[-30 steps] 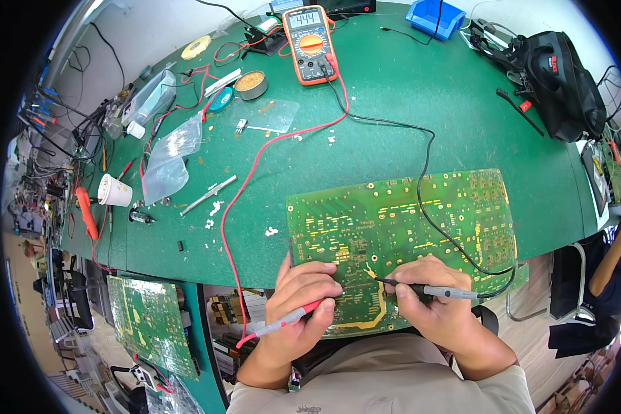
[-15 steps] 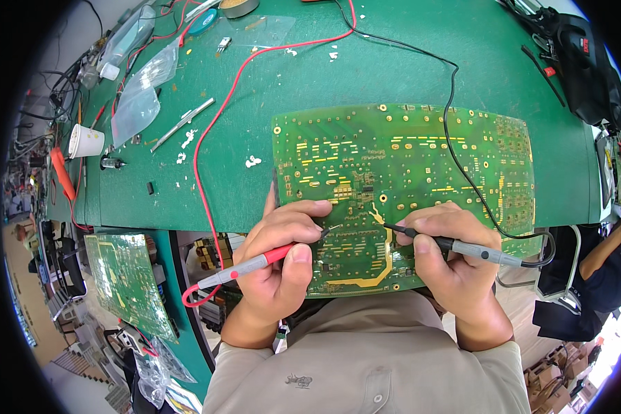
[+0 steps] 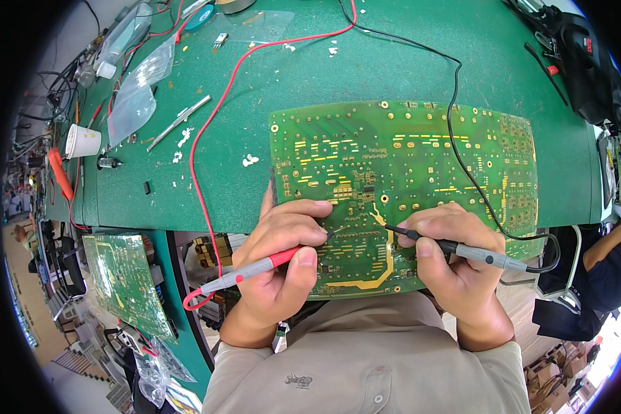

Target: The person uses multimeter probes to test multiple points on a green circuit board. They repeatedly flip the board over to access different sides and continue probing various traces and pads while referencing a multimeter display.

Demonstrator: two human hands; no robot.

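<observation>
Below the frame's centre, the left hand [image 3: 272, 238] is pinching a red-and-gray probe [image 3: 238, 276] between thumb and curled fingers. To its right, the right hand [image 3: 455, 276] is gripping a black-and-gray probe [image 3: 486, 257] similarly. The green circuit board [image 3: 414, 165] is lying centre to right, beneath both.

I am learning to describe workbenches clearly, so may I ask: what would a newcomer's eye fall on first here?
First comes the large green circuit board with gold traces, at the near edge of the green table. Over its near half, the left hand holds a red-and-grey test probe, the right hand a black-and-grey test probe. Also striking are the red cable and black cable curving across the tabletop.
</observation>
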